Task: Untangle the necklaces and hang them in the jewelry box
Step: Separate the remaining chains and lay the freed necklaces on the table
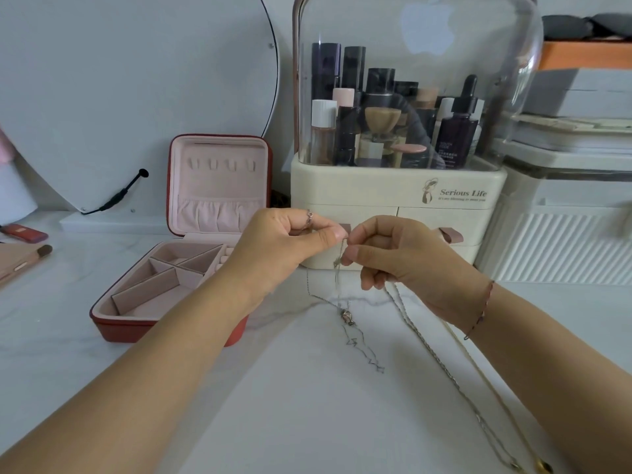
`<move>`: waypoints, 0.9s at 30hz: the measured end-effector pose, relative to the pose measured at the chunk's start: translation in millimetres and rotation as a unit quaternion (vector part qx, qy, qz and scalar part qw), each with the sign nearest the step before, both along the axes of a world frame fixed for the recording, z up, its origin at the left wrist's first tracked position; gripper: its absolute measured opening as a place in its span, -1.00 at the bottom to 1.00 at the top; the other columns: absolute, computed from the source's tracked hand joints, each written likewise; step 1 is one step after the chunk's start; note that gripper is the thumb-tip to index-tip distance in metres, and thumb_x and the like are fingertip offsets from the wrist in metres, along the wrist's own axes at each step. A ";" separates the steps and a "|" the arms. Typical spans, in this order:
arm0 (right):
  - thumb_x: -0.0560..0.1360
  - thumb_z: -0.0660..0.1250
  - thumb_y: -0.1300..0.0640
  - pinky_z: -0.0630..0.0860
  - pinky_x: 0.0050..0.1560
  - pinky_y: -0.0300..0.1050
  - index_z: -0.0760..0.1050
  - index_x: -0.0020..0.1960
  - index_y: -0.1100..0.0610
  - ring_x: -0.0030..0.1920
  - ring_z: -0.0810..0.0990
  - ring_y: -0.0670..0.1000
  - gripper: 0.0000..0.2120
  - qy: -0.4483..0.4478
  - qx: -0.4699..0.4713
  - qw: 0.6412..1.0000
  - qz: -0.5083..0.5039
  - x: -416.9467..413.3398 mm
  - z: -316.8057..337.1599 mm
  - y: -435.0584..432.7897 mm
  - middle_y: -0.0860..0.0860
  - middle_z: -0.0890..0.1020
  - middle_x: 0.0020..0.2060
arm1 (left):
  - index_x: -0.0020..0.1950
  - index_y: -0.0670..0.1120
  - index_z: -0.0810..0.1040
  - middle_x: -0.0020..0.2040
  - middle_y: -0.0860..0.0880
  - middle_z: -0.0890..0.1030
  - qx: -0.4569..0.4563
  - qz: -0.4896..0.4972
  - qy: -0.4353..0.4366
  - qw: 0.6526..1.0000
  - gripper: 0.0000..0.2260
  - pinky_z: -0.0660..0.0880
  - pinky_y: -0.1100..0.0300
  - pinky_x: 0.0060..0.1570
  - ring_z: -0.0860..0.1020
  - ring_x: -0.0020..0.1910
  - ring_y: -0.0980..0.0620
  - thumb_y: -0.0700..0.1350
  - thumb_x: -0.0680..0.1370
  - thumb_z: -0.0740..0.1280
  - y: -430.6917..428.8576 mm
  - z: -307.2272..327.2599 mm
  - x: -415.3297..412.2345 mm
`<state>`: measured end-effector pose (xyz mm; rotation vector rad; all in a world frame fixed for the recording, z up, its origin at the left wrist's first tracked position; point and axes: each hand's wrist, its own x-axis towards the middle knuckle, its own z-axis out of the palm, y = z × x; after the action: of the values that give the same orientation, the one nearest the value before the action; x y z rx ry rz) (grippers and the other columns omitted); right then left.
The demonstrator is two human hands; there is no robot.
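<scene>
Looking down through the head view, you have both hands raised over the white marble worktop (307,422), just in front of the cosmetics organiser (396,196). Your left hand (287,244) has its fingers curled, with thumb and forefinger pinching a fine chain at its upper end. Your right hand (403,265) is likewise curled. It pinches the same bundle of necklaces (339,285) just below the left fingertips, and the two hands almost touch there.

From the pinch the thin chains hang down toward the worktop. A small pendant (346,316) sits on one of them; whether it rests on the surface cannot be told. A zigzag length of chain trails past it.

Two longer chains (439,364) run from under your right hand diagonally toward the lower right edge, lying side by side on the worktop. How the strands cross inside the pinch cannot be resolved.

The jewelry box (113,319) stands open on the worktop to your left, red outside and pink inside, lid upright. A row of hooks (222,163) sits near the top of the lid. Your left forearm passes over the box's near right corner.
</scene>
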<state>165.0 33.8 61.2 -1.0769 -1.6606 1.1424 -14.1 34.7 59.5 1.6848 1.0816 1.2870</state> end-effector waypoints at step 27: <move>0.55 0.26 0.20 0.55 -0.21 -0.22 0.50 -0.12 0.20 -0.22 0.61 -0.01 -0.89 0.029 -0.026 0.995 0.096 2.9 1.1 -0.2 0.10 0.64 -0.18 | -0.09 -0.08 0.67 -0.56 0.16 0.32 -0.024 0.026 -0.057 0.998 -0.90 0.18 0.36 -0.53 0.23 -0.56 0.19 -0.09 0.47 0.41 3.3 4.1 -4.4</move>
<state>167.8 33.6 62.3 -0.9225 -1.7257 1.3342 -18.4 38.0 63.6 1.5388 1.0871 1.3624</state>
